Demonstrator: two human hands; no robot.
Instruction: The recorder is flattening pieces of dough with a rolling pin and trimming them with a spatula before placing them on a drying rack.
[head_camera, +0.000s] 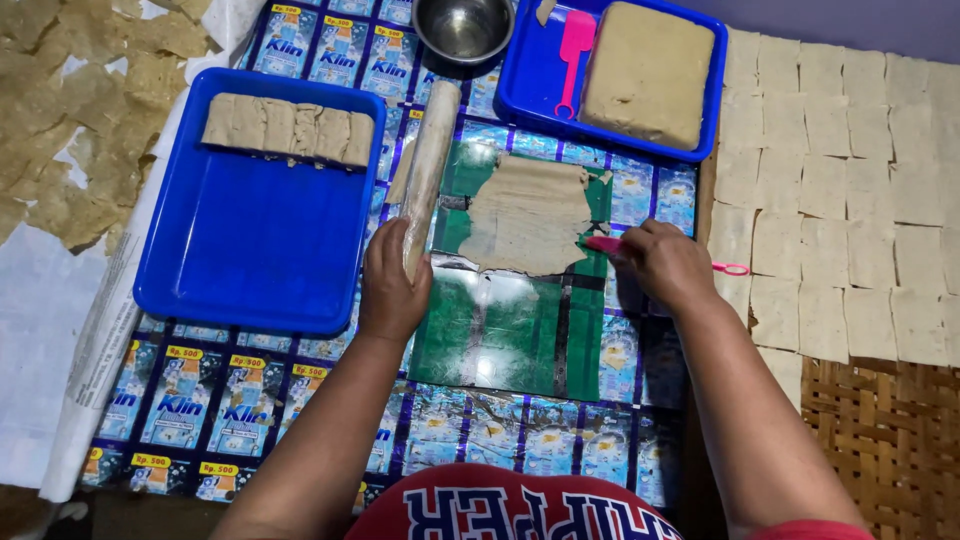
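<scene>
Left hand (392, 285): closed around the near end of a rolling pin (428, 172) wrapped in clear film; the pin's long axis runs away from the person, slightly tilted right, its far end near a steel bowl (463, 27). Right hand (663, 262): fingers closed on a pink flat tool (606, 243), whose handle sticks out to the right past the hand and whose working end touches the right edge of the dough. Rolled dough sheet (528, 212): thin, beige, ragged-edged, lying on a green plastic sheet (505, 335) between the two hands; it lies just right of the pin and just left of the right hand, which is the nearer of the two to it. Left blue tray (250, 260): holds a row of dough slices (288, 128) along its far side. Far blue tray (530, 90): holds a dough block (648, 72) and a pink scraper (574, 55). Right: cut dough squares (850, 180) laid in rows on a woven mat (890, 440). Far left: dried, browner pieces (80, 110).
</scene>
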